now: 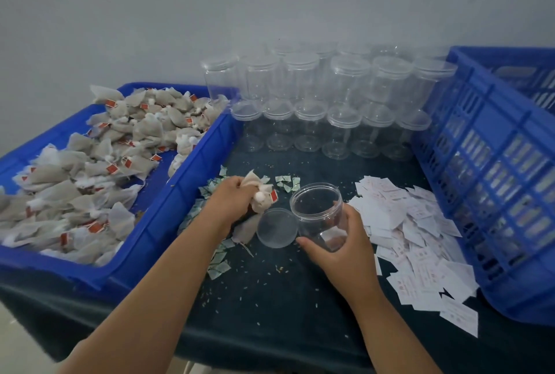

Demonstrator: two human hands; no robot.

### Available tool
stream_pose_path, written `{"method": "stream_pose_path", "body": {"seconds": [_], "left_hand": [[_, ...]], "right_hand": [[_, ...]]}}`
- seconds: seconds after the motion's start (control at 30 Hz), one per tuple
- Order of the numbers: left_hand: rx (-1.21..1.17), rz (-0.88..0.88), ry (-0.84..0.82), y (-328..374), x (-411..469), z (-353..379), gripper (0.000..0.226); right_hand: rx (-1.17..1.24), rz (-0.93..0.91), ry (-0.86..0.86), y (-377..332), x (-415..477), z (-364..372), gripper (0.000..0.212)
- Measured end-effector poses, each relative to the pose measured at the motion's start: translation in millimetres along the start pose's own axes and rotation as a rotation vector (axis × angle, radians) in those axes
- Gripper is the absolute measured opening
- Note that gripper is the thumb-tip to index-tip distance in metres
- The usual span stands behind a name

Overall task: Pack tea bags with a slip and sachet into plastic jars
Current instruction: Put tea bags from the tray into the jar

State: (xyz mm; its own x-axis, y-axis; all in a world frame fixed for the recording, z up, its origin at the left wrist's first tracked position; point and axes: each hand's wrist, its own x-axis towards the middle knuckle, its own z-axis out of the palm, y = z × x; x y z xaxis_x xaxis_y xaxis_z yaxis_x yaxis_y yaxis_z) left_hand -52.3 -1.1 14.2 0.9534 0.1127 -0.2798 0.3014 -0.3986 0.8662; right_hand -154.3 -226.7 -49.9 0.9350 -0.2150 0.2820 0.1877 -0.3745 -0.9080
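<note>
Nearest, bare dark tabletop (270, 307) lies open between the forearms. The right hand (339, 241) grips the open clear plastic jar (318, 211), tilted, with its clear round lid (277, 227) flat just beside it. The left hand (229, 202) is closed on a bunch of grey tea bags (259, 193) over green sachets (219, 265). White paper slips (414, 229) spread rightward to the blue slatted crate (486, 163). Left, the blue tray of tea bags (186, 190); farthest, lidded empty jars (330, 103) stand along the wall.

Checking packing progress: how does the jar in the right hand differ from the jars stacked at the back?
The held jar is open, its lid lying beside it; the stacked jars are lidded. The held jar tilts in the right hand; the stacked ones stand upright. All are clear plastic and look empty.
</note>
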Motion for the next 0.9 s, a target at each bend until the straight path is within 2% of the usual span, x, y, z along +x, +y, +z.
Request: {"method": "stream_pose_path", "body": {"seconds": [0.1, 0.23, 0.33, 0.5, 0.63, 0.7, 0.77, 0.83, 0.87, 0.9], "left_hand": [[0.069, 0.095, 0.053, -2, -1, -6, 0.02], [0.173, 0.193, 0.103, 14, -13, -20, 0.043], [0.157, 0.277, 0.124, 31, -25, -24, 0.05], [0.12, 0.504, 0.002, 59, -54, -11, 0.042], [0.396, 0.571, -0.125, 62, -66, 18, 0.025], [0.466, 0.6, -0.169, 57, -67, 24, 0.032], [0.289, 0.626, -0.114, 56, -65, 23, 0.019], [0.168, 0.604, 0.061, 51, -53, 16, 0.002], [0.262, 0.573, 0.109, 46, -45, 12, 0.004], [0.433, 0.53, 0.086, 40, -36, 10, 0.009]], "right_hand": [[0.006, 0.009, -0.007, 1, 0, 1, 0.088], [-0.006, -0.001, -0.017, 1, 0, 2, 0.084], [-0.003, -0.014, -0.023, 1, 0, 2, 0.084], [0.001, -0.049, -0.025, -2, -1, 1, 0.083], [0.061, -0.051, -0.018, -2, -4, 0, 0.082], [0.089, -0.046, -0.009, -2, -5, 0, 0.083], [0.105, -0.033, -0.001, -2, -4, 0, 0.086], [0.102, -0.024, -0.001, -1, -3, 0, 0.086], [0.098, -0.022, -0.004, -1, -3, 1, 0.086], [0.09, -0.022, -0.005, 0, -3, 1, 0.086]]}}
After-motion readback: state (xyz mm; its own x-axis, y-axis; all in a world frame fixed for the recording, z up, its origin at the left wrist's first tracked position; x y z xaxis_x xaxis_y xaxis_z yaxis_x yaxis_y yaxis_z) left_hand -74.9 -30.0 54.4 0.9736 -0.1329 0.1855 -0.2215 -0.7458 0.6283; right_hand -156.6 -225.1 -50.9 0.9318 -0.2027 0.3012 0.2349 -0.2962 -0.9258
